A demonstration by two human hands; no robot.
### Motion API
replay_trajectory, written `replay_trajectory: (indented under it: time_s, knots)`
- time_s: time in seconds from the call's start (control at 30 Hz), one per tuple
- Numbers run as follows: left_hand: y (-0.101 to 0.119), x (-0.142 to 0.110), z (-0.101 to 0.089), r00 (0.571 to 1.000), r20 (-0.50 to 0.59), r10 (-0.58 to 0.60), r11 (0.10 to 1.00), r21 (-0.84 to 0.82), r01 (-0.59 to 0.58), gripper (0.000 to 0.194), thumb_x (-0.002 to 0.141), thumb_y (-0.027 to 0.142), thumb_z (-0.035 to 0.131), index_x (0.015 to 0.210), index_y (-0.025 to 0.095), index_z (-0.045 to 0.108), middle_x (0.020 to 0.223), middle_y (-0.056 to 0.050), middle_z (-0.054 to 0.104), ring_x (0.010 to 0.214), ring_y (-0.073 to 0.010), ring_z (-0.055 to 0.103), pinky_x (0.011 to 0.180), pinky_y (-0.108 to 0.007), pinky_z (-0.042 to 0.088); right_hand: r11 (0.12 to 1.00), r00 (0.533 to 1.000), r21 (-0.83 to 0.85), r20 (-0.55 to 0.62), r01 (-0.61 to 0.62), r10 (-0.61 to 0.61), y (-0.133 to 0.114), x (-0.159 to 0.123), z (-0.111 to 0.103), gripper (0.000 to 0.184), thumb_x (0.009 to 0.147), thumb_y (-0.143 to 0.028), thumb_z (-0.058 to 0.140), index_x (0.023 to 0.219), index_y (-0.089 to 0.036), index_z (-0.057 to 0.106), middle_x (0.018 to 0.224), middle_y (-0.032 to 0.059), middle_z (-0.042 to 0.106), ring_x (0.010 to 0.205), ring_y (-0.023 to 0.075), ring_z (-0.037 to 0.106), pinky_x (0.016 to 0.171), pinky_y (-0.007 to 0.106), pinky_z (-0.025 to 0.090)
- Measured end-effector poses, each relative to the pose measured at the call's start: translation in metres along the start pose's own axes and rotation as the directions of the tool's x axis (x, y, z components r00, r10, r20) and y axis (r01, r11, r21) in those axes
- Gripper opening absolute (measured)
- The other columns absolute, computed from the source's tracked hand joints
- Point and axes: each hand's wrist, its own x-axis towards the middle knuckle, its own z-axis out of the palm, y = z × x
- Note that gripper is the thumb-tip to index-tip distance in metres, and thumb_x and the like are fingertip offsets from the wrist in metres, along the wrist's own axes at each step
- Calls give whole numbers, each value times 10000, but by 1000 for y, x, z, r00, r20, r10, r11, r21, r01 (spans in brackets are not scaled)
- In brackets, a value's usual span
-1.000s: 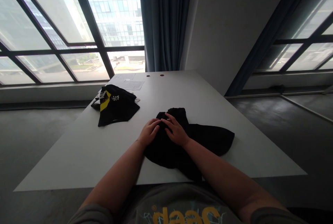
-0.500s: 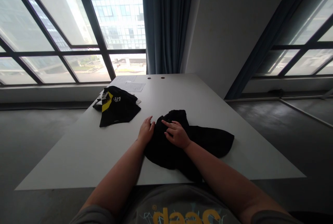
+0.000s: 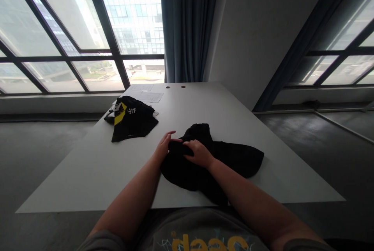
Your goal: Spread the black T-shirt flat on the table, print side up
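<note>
A black garment [image 3: 187, 173] lies bunched near the front of the white table [image 3: 102, 181], with one narrow part stretched to the right and another hanging towards the front edge. My left hand [image 3: 164, 147] grips a raised edge at its left side, thumb on the cloth and index finger stuck out above. Fingers bent over the same lifted fold, my right hand [image 3: 199, 153] closes on it from the right. Which piece of clothing it is cannot be made out, as the dark cloth shows few details.
Further back on the left, a heap of black clothing [image 3: 134, 120] with yellow and white print rests on the table. Behind it lie sheets of paper [image 3: 150, 97]. Two round holes sit near the far edge; a blue curtain [image 3: 189, 29] and windows stand beyond.
My right hand has turned and curled from pointing fingers to a grip on the cloth. An edge of the garment between my hands is now lifted and folded, and my left hand holds it too.
</note>
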Motion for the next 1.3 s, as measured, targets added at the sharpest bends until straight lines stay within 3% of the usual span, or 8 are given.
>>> replay_trajectory:
  time_s: [0.17, 0.47, 0.6, 0.73, 0.87, 1.0, 1.1, 1.3]
  knots:
    - [-3, 6, -8, 992, 75, -105, 987, -112, 113, 417, 898, 613, 555, 851, 200, 590, 952, -120, 801, 658, -185, 668, 582, -284, 491, 988, 1000, 155, 14, -25, 23, 2, -1, -2, 322, 785, -110, 726, 1079, -232, 672, 1028, 42, 645, 994, 232, 603, 926, 376, 511]
    - [-11, 13, -11, 989, -147, 13, 996, 94, 1, 386, 855, 578, 624, 898, 195, 641, 925, -100, 769, 803, -231, 705, 631, -312, 516, 959, 991, 275, 89, 68, -96, -10, -4, -13, 292, 686, -52, 603, 920, -225, 600, 966, 39, 616, 936, 230, 571, 888, 365, 503]
    - [0, 8, -8, 978, -2, 209, 953, 223, -204, 358, 931, 528, 586, 1000, 202, 714, 1132, -95, 760, 1127, -270, 672, 901, -395, 559, 903, 976, 414, 120, 116, -180, -10, -6, -14, 278, 658, -70, 546, 890, -219, 578, 903, 25, 622, 842, 207, 578, 824, 338, 504]
    - [11, 13, -5, 913, 215, 346, 883, 255, -394, 406, 1034, 482, 461, 1146, 214, 744, 1381, -80, 678, 1355, -272, 561, 1219, -468, 363, 856, 968, 496, 106, 148, -228, -8, -7, -10, 254, 658, -111, 515, 884, -211, 572, 867, 22, 620, 785, 197, 571, 791, 335, 499]
    - [10, 26, -2, 866, 423, 267, 821, 371, -434, 512, 1073, 499, 343, 1361, 254, 687, 1556, -27, 546, 1526, -263, 363, 1301, -464, 221, 866, 969, 476, 95, 156, -227, -7, -8, -5, 236, 660, -143, 520, 881, -214, 565, 865, 31, 612, 794, 211, 564, 801, 354, 498]
    - [5, 34, -6, 839, 521, 159, 813, 413, -410, 561, 1099, 459, 203, 1592, 325, 435, 1580, 11, 515, 1502, -217, 395, 1288, -421, 254, 882, 973, 452, 113, 132, -203, -5, -8, -4, 149, 756, -210, 579, 905, -216, 574, 893, 41, 620, 825, 221, 571, 813, 363, 496]
    - [6, 35, -12, 834, 546, 84, 716, 549, -431, 540, 1101, 452, 202, 1595, 387, 410, 1509, 15, 564, 1425, -214, 462, 1252, -411, 303, 875, 970, 469, 129, 121, -204, -4, -7, -6, 207, 907, -413, 610, 935, -209, 588, 927, 52, 630, 853, 221, 579, 828, 366, 489]
    - [6, 37, -9, 898, 441, 8, 406, 819, -406, 535, 1090, 492, 246, 1275, 374, 734, 1256, -36, 640, 1170, -244, 577, 1126, -445, 391, 885, 968, 449, 143, 121, -205, -8, -5, -9, 565, 1037, -676, 349, 747, -223, 522, 826, 40, 574, 810, 204, 539, 799, 358, 475]
